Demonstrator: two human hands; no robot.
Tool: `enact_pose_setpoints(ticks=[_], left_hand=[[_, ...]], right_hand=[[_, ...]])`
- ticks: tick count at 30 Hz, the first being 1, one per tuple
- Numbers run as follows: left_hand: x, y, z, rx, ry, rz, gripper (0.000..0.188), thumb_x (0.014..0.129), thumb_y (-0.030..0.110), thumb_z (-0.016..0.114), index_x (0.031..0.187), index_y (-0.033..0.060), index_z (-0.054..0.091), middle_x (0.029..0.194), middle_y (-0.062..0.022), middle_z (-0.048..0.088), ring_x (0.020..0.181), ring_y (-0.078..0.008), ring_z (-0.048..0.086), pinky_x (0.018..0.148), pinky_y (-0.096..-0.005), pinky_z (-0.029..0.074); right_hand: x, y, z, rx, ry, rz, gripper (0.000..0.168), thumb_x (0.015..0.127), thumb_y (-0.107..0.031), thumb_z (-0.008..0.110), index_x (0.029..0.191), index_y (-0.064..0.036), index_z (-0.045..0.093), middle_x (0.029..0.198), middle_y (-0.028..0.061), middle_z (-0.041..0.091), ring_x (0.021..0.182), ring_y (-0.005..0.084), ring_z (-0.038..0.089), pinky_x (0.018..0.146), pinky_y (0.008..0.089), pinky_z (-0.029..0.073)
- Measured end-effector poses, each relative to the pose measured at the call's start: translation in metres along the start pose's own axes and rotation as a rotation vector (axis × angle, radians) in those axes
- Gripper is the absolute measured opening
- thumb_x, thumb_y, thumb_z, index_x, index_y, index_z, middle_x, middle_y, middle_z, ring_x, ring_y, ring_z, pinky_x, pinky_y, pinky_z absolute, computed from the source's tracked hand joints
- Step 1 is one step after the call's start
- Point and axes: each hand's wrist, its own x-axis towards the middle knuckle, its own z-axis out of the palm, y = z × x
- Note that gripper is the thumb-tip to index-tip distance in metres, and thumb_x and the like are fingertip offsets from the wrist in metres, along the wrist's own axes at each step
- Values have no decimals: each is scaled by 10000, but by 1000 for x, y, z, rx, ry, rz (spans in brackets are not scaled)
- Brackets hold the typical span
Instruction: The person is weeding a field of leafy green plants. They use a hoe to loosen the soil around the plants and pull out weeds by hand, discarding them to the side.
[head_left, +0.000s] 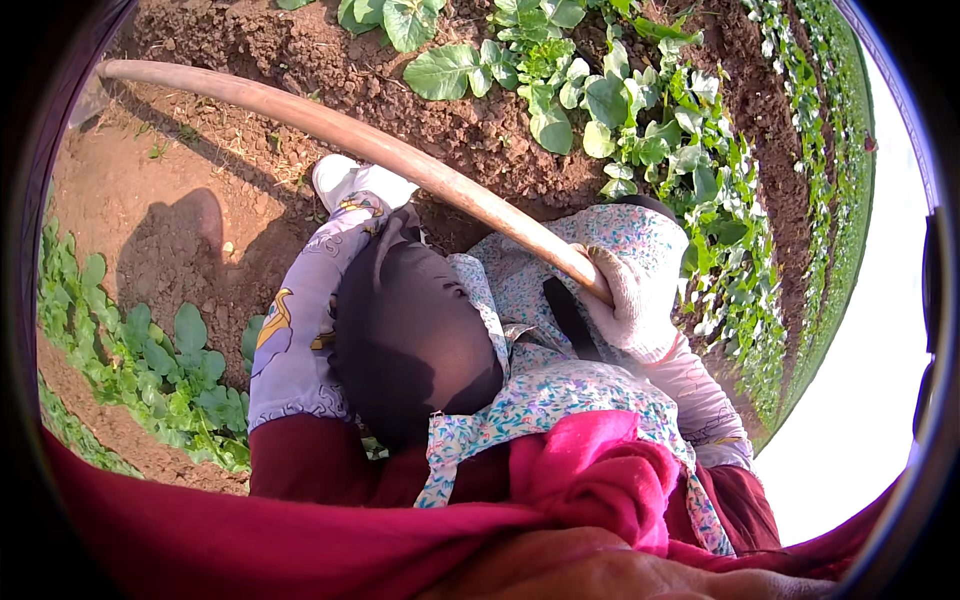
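A long, slightly curved wooden tool handle crosses from the upper left to the middle. At its far left end is part of a pale, flat tool head, cut off by the picture's rim. My right hand, in a white knit glove, is closed round the near end of the handle, over a floral apron. My left hand, in a white glove, is beside and partly behind the handle's middle; its fingers are not clearly seen, so its grip cannot be told.
Leafy green plants grow in a row at the top and right, with further rows beyond. More plants stand at the lower left. Bare brown soil lies between, with shadows on it. A dark bag or cloth hangs between my arms.
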Motion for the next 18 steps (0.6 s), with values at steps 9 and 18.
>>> enact_pose_setpoints(ticks=[9, 18], left_hand=[[1, -75, 32, -951, 667, -212, 648, 813, 345, 631, 1299, -15, 397, 1255, -184, 507, 1115, -267, 525, 933, -330, 401], [-115, -142, 27, -1467, 658, -309, 630, 842, 186, 637, 1352, -25, 332, 1216, -195, 538, 1039, -274, 564, 875, -319, 448]], right_hand=[[-2, -4, -4, 23, -32, 43, 478, 717, -139, 692, 1145, -8, 525, 900, 146, 606, 762, 295, 619, 646, 371, 499], [-13, 4, -1, 58, 164, -16, 423, 773, -204, 630, 1160, -81, 510, 774, 115, 567, 597, 286, 601, 495, 383, 473]])
